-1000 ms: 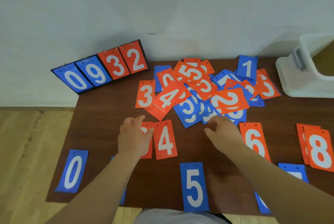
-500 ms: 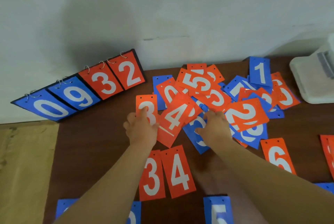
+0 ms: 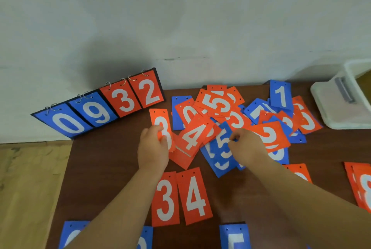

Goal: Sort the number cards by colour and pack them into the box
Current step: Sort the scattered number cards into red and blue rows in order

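Looks barely started. Short of the mixed pile (image 3: 220,106), sorted red 3 (image 3: 165,198) and red 4 (image 3: 194,195) side by side. Pinches a red 3 card (image 3: 159,116) in the left hand (image 3: 153,147) at the pile's left edge, a blue 5 card (image 3: 221,142) in the right hand (image 3: 248,146) at its front. Right of the pile, white box (image 3: 331,108), contents unseen.

Scoreboard (image 3: 100,106): 0932. Orange card (image 3: 160,119): 3. Blue card (image 3: 221,140): 5.

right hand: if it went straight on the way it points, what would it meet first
Beyond the blue number card marked 5 that the right hand pinches, probably the tilted orange number card marked 4 to its left, though heights in the pile are unclear.
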### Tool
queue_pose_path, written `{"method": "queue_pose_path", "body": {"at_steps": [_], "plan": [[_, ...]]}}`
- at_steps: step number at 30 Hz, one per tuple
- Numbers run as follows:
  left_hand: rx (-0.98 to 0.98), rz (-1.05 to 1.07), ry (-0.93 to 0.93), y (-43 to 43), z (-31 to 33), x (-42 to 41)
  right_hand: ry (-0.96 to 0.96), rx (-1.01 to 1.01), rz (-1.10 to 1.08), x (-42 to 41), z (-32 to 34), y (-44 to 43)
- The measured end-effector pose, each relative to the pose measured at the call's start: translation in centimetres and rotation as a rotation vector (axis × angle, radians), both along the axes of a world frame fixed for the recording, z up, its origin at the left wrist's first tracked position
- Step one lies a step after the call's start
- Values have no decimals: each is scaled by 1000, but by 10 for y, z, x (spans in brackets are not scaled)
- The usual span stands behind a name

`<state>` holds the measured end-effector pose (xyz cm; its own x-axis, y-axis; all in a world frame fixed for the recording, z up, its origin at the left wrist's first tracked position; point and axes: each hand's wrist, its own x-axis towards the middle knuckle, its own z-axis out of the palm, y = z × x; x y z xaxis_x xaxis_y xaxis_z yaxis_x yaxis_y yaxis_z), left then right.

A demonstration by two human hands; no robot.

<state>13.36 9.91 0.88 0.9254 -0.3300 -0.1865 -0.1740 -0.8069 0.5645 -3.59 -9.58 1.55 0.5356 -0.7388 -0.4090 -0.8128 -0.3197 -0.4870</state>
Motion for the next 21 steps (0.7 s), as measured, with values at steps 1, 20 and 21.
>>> {"method": "queue_pose_path", "body": {"at_steps": [1,20,21], "plan": [[-38,-1,-21,2,10,-7,-16,-17,11,-5,10,-3],[-888,-171,-151,23,281,-209,-953,-188,193,-174,333,6],[-901,-182,-155,28,284,-213,-985,-164,211,-179,336,13]]}}
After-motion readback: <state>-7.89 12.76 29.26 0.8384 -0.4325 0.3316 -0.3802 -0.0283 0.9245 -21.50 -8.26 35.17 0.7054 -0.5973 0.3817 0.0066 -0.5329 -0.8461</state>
